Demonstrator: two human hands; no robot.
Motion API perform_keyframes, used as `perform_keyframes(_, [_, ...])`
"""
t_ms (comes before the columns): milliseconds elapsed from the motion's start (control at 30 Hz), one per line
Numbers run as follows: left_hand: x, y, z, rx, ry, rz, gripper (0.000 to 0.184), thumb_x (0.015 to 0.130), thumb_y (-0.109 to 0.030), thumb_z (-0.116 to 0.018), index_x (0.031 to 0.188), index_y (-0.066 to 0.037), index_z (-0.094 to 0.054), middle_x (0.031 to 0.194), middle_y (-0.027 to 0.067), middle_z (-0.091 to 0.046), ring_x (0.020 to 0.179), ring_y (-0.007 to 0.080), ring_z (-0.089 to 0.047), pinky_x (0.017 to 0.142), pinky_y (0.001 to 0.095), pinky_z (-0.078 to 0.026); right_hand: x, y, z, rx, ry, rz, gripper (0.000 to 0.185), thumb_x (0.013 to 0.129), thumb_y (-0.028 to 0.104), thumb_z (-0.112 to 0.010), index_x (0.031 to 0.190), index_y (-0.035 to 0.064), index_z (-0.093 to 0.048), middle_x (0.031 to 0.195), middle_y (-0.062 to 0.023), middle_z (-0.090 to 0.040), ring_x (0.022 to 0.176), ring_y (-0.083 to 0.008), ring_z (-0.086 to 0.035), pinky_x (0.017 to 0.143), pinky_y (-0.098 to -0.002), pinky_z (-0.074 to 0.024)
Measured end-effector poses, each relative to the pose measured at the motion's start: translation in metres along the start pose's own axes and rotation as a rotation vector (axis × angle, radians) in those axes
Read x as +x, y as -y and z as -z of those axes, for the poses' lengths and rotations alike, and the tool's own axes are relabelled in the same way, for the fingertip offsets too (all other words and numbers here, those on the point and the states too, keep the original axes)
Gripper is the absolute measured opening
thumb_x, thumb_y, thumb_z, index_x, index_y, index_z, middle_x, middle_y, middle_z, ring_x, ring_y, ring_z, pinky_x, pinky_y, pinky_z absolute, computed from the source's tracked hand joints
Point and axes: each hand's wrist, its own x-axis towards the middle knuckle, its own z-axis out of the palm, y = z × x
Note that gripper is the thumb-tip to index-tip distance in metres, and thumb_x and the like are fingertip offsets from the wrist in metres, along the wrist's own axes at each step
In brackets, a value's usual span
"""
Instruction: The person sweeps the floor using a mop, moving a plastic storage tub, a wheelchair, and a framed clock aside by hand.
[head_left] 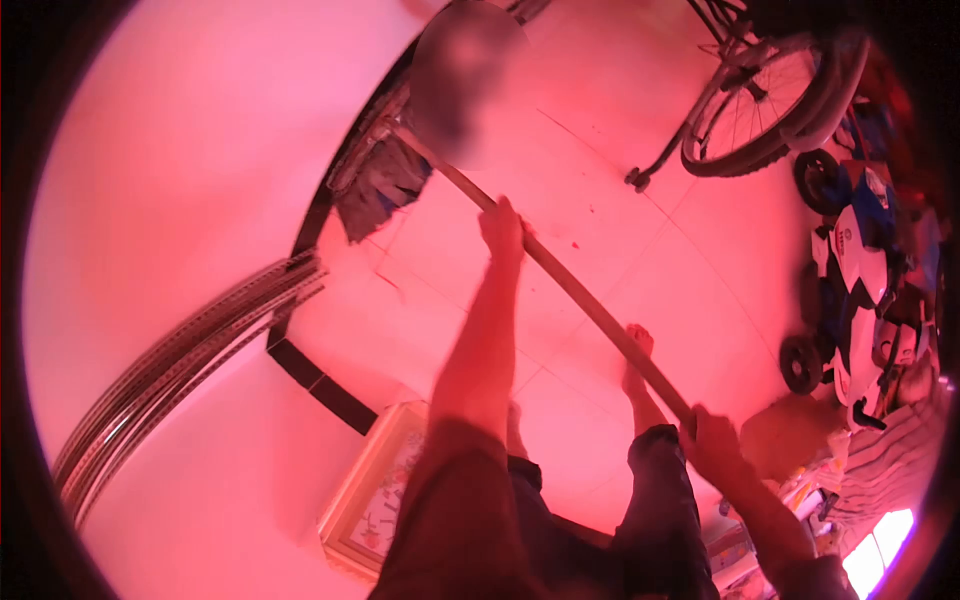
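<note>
A long wooden-handled mop (590,300) runs diagonally across the head view. Around the upper part of its handle, my left hand (503,232) is closed. Lower down, my right hand (712,447) grips the handle near its end. The mop's grey cloth head (385,188) lies on the floor at the dark skirting along the wall. A blurred patch hides part of the area beside it. My bare foot (640,340) shows on the floor below the handle.
Pale tiled floor (600,220) with small bits of debris lies ahead. A bicycle wheel (755,100) and kickstand stand at upper right, a toy motorbike (860,270) at right. Curved metal strips (190,350) cross at left. A framed picture (375,490) leans at lower left.
</note>
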Motion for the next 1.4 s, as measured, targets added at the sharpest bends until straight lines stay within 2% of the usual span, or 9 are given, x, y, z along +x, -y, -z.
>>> perform_keyframes(300, [-0.1, 0.111, -0.017, 0.27, -0.187, 0.101, 0.037, 0.088, -0.029, -0.05, 0.08, 0.006, -0.043, 0.057, 0.0176, -0.052, 0.041, 0.0302, -0.055, 0.039, 0.0399, -0.045, -0.06, -0.116, -0.005, -0.041, 0.208, -0.018, 0.024, 0.079, 0.017, -0.06, 0.093, 0.0009, -0.049, 0.066, -0.021, -0.059, 0.064, -0.0423, -0.06, 0.056, -0.0507, -0.048])
perform_keyframes(467, [-0.254, 0.181, -0.003, 0.456, -0.211, 0.101, 0.028, 0.089, -0.023, -0.047, 0.075, 0.0, -0.039, 0.05, 0.0082, -0.045, 0.035, 0.0234, -0.05, 0.032, 0.0356, -0.041, -0.17, -0.148, -0.006, -0.032, 0.389, -0.247, 0.025, 0.074, 0.014, -0.062, 0.093, 0.0003, -0.052, 0.076, -0.0224, -0.06, 0.075, -0.0405, -0.061, 0.066, -0.05, -0.0479])
perform_keyframes(633, [-0.132, 0.095, 0.031, 0.34, -0.157, 0.149, 0.034, 0.089, -0.023, -0.049, 0.063, -0.003, -0.038, 0.046, 0.0075, -0.044, 0.036, 0.0243, -0.052, 0.032, 0.0371, -0.042, -0.1, -0.072, -0.024, -0.035, 0.408, -0.16, 0.031, 0.077, 0.015, -0.061, 0.102, 0.0009, -0.048, 0.08, -0.0225, -0.061, 0.078, -0.0417, -0.06, 0.069, -0.0507, -0.0472])
perform_keyframes(667, [-0.083, 0.087, 0.047, 0.444, -0.122, 0.088, 0.034, 0.088, -0.027, -0.05, 0.089, 0.004, -0.038, 0.053, 0.0133, -0.051, 0.039, 0.0263, -0.054, 0.035, 0.0383, -0.045, -0.068, -0.038, -0.019, 0.012, 0.363, -0.117, 0.03, 0.078, 0.017, -0.06, 0.101, 0.0012, -0.048, 0.078, -0.0226, -0.06, 0.076, -0.0423, -0.06, 0.068, -0.0516, -0.0468])
perform_keyframes(767, [0.011, 0.003, 0.048, 0.269, -0.171, 0.149, 0.028, 0.084, -0.021, -0.048, 0.064, -0.003, -0.039, 0.046, 0.0083, -0.043, 0.035, 0.0243, -0.048, 0.035, 0.0366, -0.045, 0.003, 0.019, -0.012, 0.123, 0.299, -0.026, 0.029, 0.081, 0.02, -0.059, 0.099, 0.002, -0.046, 0.072, -0.023, -0.059, 0.073, -0.0435, -0.059, 0.064, -0.0536, -0.0459])
perform_keyframes(967, [-0.089, 0.104, 0.035, 0.263, -0.218, 0.116, 0.025, 0.088, -0.022, -0.05, 0.076, -0.002, -0.041, 0.049, 0.0085, -0.046, 0.035, 0.0241, -0.049, 0.033, 0.0378, -0.042, -0.064, -0.076, -0.042, -0.047, 0.268, -0.063, 0.028, 0.08, 0.018, -0.06, 0.098, 0.0014, -0.046, 0.068, -0.0228, -0.058, 0.07, -0.0442, -0.059, 0.064, -0.0539, -0.0463])
perform_keyframes(1000, [-0.121, 0.155, 0.042, 0.45, -0.212, -0.165, 0.028, 0.09, -0.025, -0.049, 0.078, -0.002, -0.04, 0.048, 0.0071, -0.045, 0.034, 0.0239, -0.049, 0.032, 0.0386, -0.041, -0.101, -0.1, -0.049, -0.063, 0.26, -0.071, 0.026, 0.08, 0.018, -0.06, 0.096, 0.0013, -0.047, 0.068, -0.0223, -0.058, 0.069, -0.0443, -0.059, 0.063, -0.0538, -0.0464])
perform_keyframes(1167, [-0.301, 0.127, 0.031, 0.193, -0.076, 0.43, 0.024, 0.09, -0.02, -0.045, 0.074, -0.003, -0.038, 0.046, 0.0058, -0.042, 0.031, 0.0213, -0.048, 0.03, 0.0358, -0.041, -0.234, -0.13, -0.036, -0.073, 0.405, -0.364, 0.022, 0.079, 0.014, -0.058, 0.095, 0.0012, -0.053, 0.077, -0.023, -0.06, 0.076, -0.0418, -0.06, 0.064, -0.0504, -0.0471])
perform_keyframes(1400, [-0.132, 0.105, 0.143, 0.55, -0.078, 0.164, 0.034, 0.088, -0.03, -0.052, 0.083, 0.002, -0.044, 0.053, 0.0112, -0.052, 0.045, 0.0271, -0.057, 0.041, 0.039, -0.047, -0.156, 0.005, -0.113, 0.149, 0.3, -0.034, 0.027, 0.081, 0.018, -0.059, 0.1, -0.0011, -0.051, 0.077, -0.0263, -0.059, 0.079, -0.0443, -0.059, 0.066, -0.0509, -0.0469])
